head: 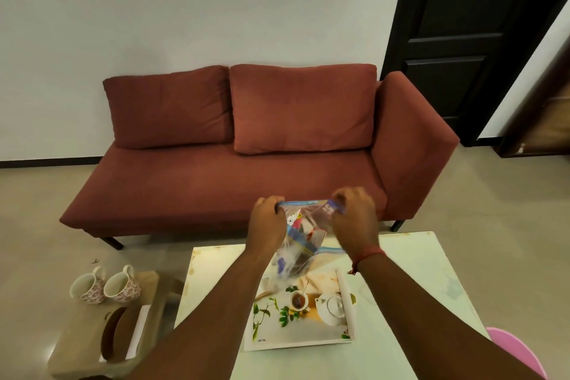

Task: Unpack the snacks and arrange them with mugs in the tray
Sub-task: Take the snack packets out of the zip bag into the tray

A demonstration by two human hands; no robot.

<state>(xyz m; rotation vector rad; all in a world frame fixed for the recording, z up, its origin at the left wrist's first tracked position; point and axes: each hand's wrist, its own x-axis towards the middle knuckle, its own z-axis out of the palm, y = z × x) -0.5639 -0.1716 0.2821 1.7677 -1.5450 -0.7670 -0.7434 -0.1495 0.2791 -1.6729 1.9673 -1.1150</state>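
Head view: left hand (266, 222) and right hand (354, 219) each pinch the zip bag (303, 237) of snacks above the tray (296, 339); the bag's contents appear unpacked from nothing yet, mugs (106, 285) unplaced on the side stool.

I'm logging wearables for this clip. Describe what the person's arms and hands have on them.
Both forearms are bare, with no sleeves in view. The left hand shows no ring, watch or glove. The right hand is also ungloved; just below it a thin red thread is tied round the wrist, with a short loose end hanging down. No other markings can be made out.
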